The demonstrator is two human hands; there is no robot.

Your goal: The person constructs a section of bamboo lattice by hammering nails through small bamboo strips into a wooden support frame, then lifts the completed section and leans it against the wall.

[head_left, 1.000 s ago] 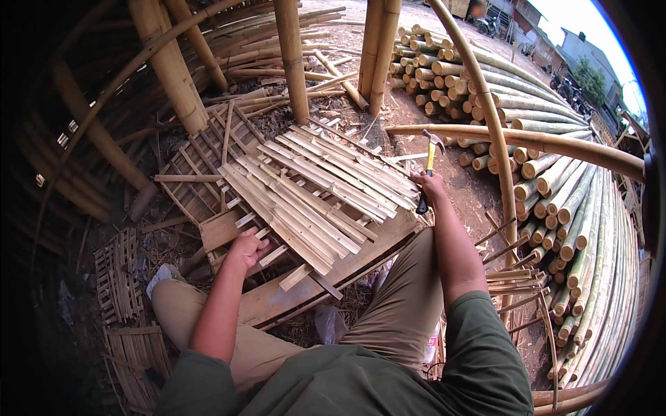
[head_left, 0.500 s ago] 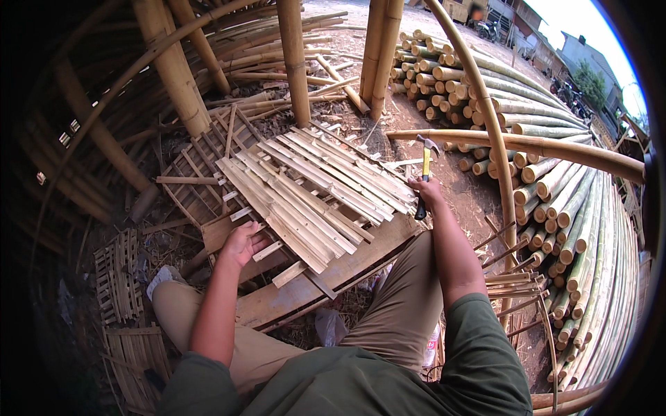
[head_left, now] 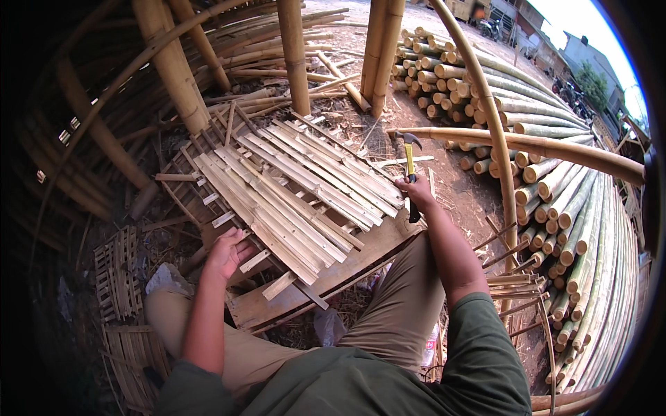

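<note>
A panel of split bamboo slats (head_left: 277, 201), nailed over crosspieces, lies tilted across a wooden plank bench (head_left: 347, 267) in front of my knees. My left hand (head_left: 225, 254) is at the panel's near left edge, its fingers closed around the edge by the protruding crosspiece ends; the fingertips are partly hidden. My right hand (head_left: 418, 192) is wrapped around the handle of a claw hammer (head_left: 410, 156) with a yellow and black grip, its head pointing up and away. The same hand is close against the panel's right edge.
Stacked cut bamboo poles (head_left: 541, 166) fill the right side. Upright bamboo posts (head_left: 295, 59) and a horizontal pole (head_left: 520, 142) stand around the bench. More slatted pieces (head_left: 119, 274) lie at the left, and a clear plastic bag (head_left: 328, 326) is below the bench.
The slat panel has shifted left and slightly toward me. Both hands have moved left with it, the left closing on its edge; the hammer stays in my right hand.
</note>
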